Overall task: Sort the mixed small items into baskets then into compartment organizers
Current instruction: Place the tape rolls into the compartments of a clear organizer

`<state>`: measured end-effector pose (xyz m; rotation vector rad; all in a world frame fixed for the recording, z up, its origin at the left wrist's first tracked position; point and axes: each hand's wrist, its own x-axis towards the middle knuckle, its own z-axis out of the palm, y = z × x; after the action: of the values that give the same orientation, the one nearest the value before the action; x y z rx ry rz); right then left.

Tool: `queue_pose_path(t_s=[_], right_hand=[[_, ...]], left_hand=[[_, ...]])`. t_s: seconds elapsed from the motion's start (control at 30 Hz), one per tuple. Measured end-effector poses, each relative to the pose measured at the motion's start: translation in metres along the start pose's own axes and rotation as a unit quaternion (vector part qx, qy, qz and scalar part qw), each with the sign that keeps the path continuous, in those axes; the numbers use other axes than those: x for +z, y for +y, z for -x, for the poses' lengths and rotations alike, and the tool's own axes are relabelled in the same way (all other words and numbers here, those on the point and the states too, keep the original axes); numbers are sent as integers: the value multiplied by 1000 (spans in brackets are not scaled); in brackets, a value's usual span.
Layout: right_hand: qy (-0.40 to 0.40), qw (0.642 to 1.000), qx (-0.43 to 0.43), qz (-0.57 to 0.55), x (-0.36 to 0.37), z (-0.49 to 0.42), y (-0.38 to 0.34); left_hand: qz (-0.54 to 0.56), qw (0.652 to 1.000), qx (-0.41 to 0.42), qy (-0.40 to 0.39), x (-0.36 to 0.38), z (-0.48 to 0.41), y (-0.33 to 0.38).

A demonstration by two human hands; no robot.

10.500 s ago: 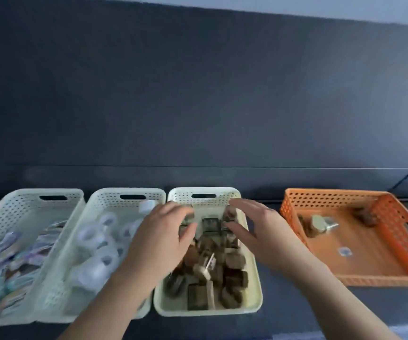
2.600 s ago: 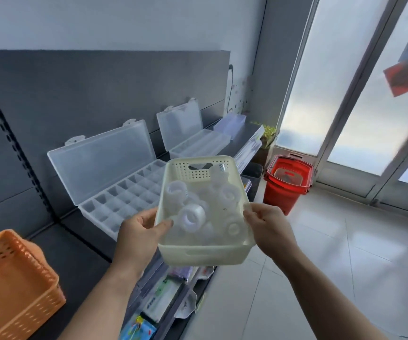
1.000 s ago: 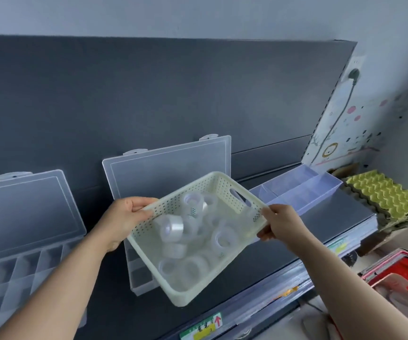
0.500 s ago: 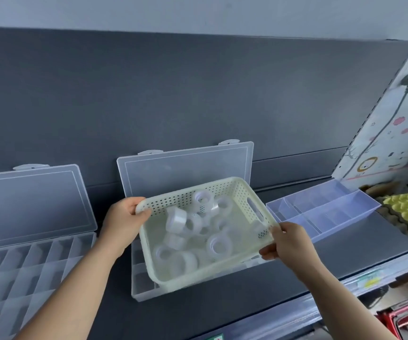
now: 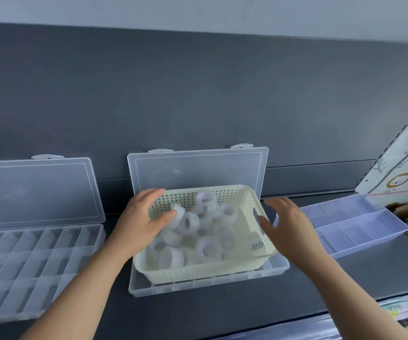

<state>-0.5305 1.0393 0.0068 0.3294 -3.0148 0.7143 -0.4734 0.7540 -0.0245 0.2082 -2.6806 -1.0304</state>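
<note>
The cream basket sits between both hands, perched on the open middle organizer. The left hand lies over its left rim, fingers loose, thumb touching a tape roll. The right hand hovers just right of the basket, fingers spread, holding nothing. With no firm grip on it, a nudge could slide or tip the basket and spill rolls onto the shelf. I count one basket, three organizers and roughly a dozen overlapping rolls.

Dark grey back panel spread across the view, pale wall shown above it, dark shelf set below, illustrated board, perhaps a poster, glimpsed at right.
</note>
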Motion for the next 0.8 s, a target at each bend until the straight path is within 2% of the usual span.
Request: queue_pose_path(t_s=[0.07,0.13,0.27,0.33,0.4,0.5,0.57,0.63,0.7,0.77,0.8], right_hand=[[-4,998,-45,-33,7,-16,-14],[-38,995,-76,-56,20,-32,-28],[-94,989,-92,-66,45,-55,-56],[-106,989,-90,-53,56,-61,-63],[-99,990,-92,-51,64,-65,-65],[-97,985,-68,-123,64,-67,-61],[-87,982,-52,-160,60,-65,-54],[-79,981,-43,-171,55,-61,-46],[-87,977,-34,-190,51,-56,-41],[-92,974,-24,-207,47,-50,-35],[-92,972,-18,-216,45,-47,-33]], left_hand=[[-24,993,-4,-112,2,-3,3],[-64,983,-15,-172,3,-8,3],[-61,987,-11,-151,-3,-12,4],[3,991,-22,-130,-7,-11,4],[119,984,-54,-119,-11,-8,7],[314,934,-128,-114,-11,-7,13],[362,912,-160,-106,-7,-11,17],[251,952,-137,-106,0,-16,20],[40,988,-74,-126,9,-21,20],[-119,982,-16,-146,16,-23,21],[-151,976,-7,-154,19,-24,20]])
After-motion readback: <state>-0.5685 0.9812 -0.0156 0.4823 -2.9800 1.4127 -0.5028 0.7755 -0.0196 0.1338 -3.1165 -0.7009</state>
